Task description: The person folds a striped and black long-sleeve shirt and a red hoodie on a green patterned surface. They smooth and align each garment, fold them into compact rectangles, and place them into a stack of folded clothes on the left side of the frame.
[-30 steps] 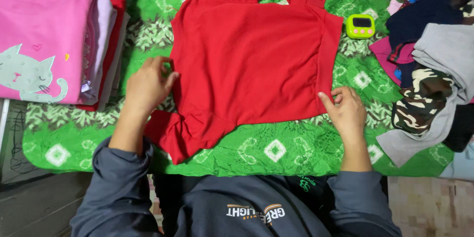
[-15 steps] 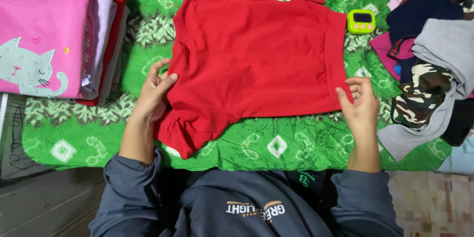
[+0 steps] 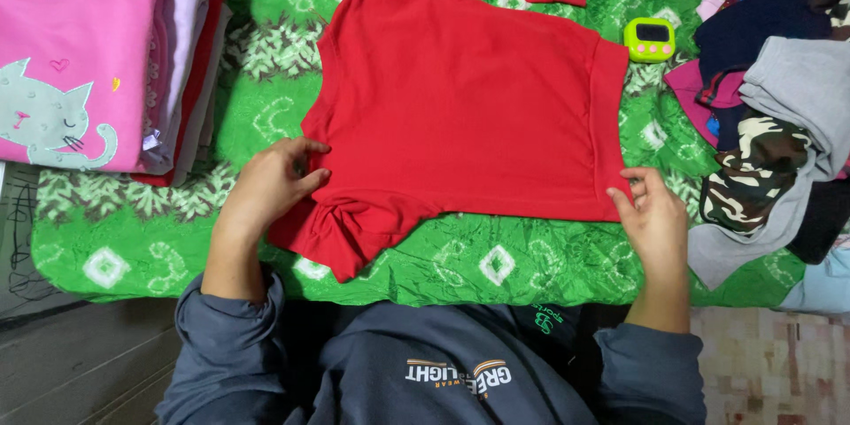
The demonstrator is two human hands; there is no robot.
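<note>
Centre frame: red shirt (image 3: pixel 460 115) lies spread flat on the green patterned cloth (image 3: pixel 496 257) covering the worktop, one sleeve folded back over the top edge, lower-left corner bunched into a fold.

Versus half a second ago: my left hand (image 3: pixel 270 186) is at about the same spot on the shirt's left edge, just above the bunched corner. My right hand (image 3: pixel 655 217) has slid from the shirt's right hem down to its lower-right corner.

Left fingers lie loosely curled on the fabric, thumb on top; can't tell if they pinch it. Right fingers half open, tips touching the hem corner, nothing gripped.

No containers, just piles. Upper left: folded stack with a pink cat-print top (image 3: pixel 80 62) uppermost, well apart from the shirt's left side. Right edge: loose heap of clothes (image 3: pixel 779 115), grey, navy and camouflage pieces, near the shirt's right hem. Small green timer (image 3: pixel 649 40) sits between hem and heap, upper right.

Open cloth runs along the bottom, between shirt and my sweatshirt (image 3: pixel 443 363), and in a strip left of the shirt. Right side is tight.
</note>
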